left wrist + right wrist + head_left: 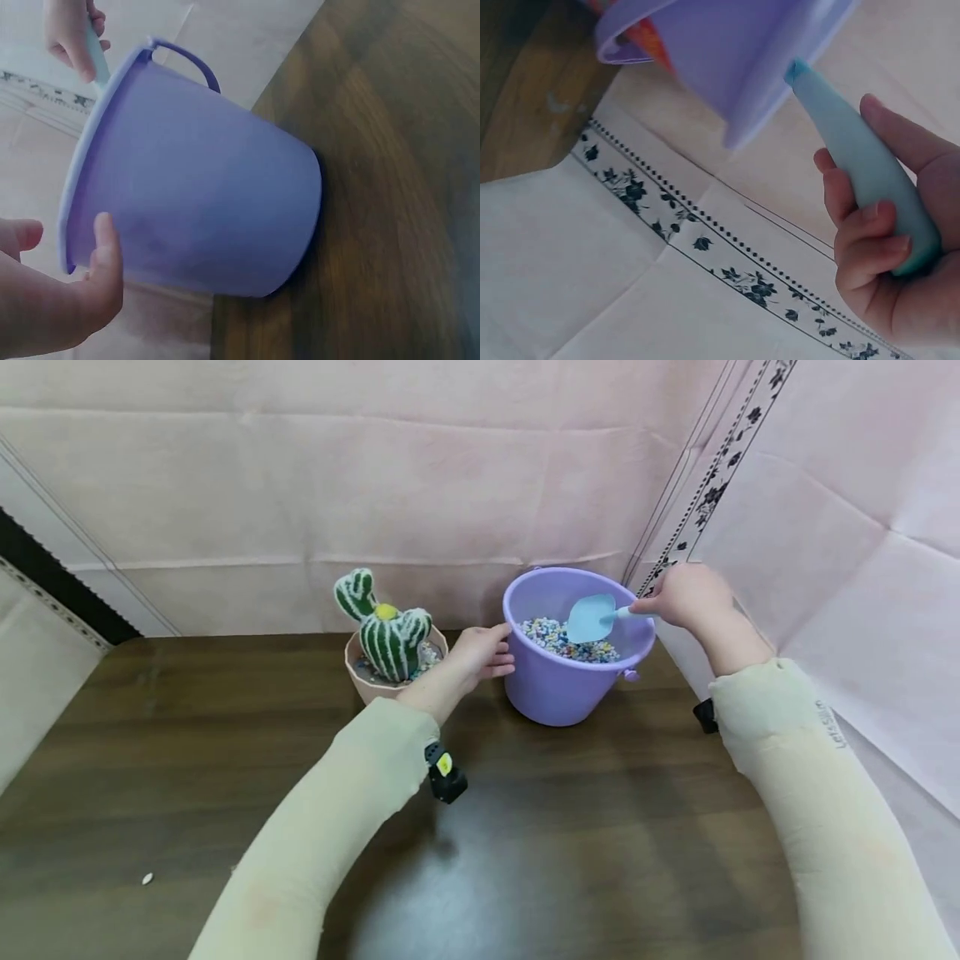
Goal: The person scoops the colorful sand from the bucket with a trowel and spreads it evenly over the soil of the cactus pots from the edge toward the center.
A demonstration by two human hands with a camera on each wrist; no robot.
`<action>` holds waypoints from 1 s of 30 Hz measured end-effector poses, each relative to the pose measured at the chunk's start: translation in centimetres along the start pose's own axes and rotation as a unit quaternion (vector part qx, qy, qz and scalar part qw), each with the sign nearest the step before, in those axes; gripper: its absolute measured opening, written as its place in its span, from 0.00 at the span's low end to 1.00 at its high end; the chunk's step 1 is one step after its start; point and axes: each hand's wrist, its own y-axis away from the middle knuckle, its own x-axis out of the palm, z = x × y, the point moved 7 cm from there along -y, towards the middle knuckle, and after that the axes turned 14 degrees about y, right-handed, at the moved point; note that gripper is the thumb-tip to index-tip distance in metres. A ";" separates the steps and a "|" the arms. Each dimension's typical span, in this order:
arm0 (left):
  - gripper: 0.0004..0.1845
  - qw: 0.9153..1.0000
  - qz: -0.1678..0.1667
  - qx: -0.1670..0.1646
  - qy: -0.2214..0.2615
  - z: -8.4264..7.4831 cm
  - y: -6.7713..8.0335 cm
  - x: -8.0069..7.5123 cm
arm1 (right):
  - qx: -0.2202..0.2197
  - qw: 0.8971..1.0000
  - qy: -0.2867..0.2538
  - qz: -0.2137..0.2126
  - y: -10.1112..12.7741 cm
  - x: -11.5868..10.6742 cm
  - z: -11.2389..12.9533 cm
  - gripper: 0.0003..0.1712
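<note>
The light blue plastic scoop (pixel 592 617) hangs with its blade inside the round lilac plastic bucket (pixel 558 693), just above the multicoloured gravel (pixel 551 637) that fills it. In the head view the right hand (pixel 686 595) sits beyond the bucket's right rim, fingers curled round the scoop's handle, so the blade lies to the left of the grip, over the middle of the bucket. The left hand (pixel 480 656) rests against the bucket's left wall with fingers fairly straight, steadying rather than clasping. Just left of the bucket stands a pink pot (pixel 358 675) holding a green-and-white striped toy cactus (pixel 386 631). A loaded blade could spill gravel onto the dark wooden table (pixel 562 843) if it tips while leaving the bucket, and a hard push of the scoop could slide or tilt the bucket, since the left hand only presses on it.

The left wrist view shows the thumb (pixel 105 251) of the left hand lying flat on the bucket's wall (pixel 202 202), near the rim, nothing gripped.

The right wrist view shows the scoop's tapered handle (pixel 862 161) wrapped by curled fingers (pixel 870 240) at its thick end, the thin end crossing the bucket's rim (pixel 780 67). That far-back hold gives little control over the blade, so it may wobble.
</note>
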 end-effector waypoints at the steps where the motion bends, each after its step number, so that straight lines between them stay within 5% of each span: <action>1: 0.27 1.000 -0.002 0.005 0.011 0.0 -0.3 0.1 | 0.008 1.000 0.008 -0.001 -0.3 0.2 0.1 0.26; 7: 0.25 0.998 0.006 0.026 0.049 0.0 -1.7 1.1 | 0.043 0.998 0.032 0.012 -1.6 1.9 0.8 0.24; 15: 0.25 0.993 0.020 0.053 0.100 -0.1 -2.4 1.5 | -0.068 0.997 0.038 0.016 -2.7 3.1 3.5 0.21; 20: 0.24 0.993 0.027 0.050 0.102 0.1 -2.6 1.4 | -0.107 0.994 0.002 0.028 -2.5 3.3 4.5 0.20; 30: 0.24 0.995 0.034 0.034 0.090 0.2 -2.9 1.3 | -0.093 0.987 -0.105 0.075 -1.7 4.4 3.5 0.20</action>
